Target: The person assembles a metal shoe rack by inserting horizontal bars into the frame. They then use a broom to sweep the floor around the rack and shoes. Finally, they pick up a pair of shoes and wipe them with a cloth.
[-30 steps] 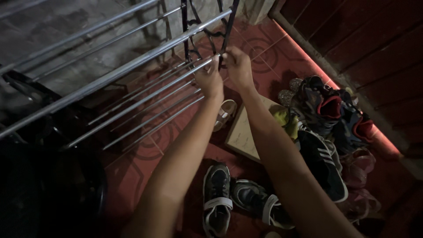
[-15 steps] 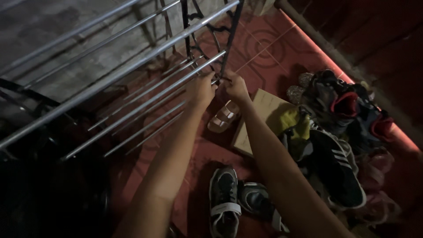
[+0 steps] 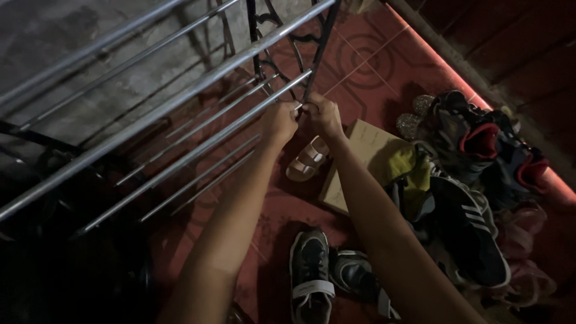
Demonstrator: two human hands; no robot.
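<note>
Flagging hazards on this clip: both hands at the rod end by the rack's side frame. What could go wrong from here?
1. The left hand and right hand pinch the metal rod end against the black side frame; fingers could get nipped if it slips.
2. The other rods look loosely seated, so a jolt might drop them.
3. A sandal, a cardboard box and sneakers lie underfoot, a likely tripping hazard.

Stretching both arms forward, left hand and right hand fisted, knuckles nearly touching, fingers curled.
</note>
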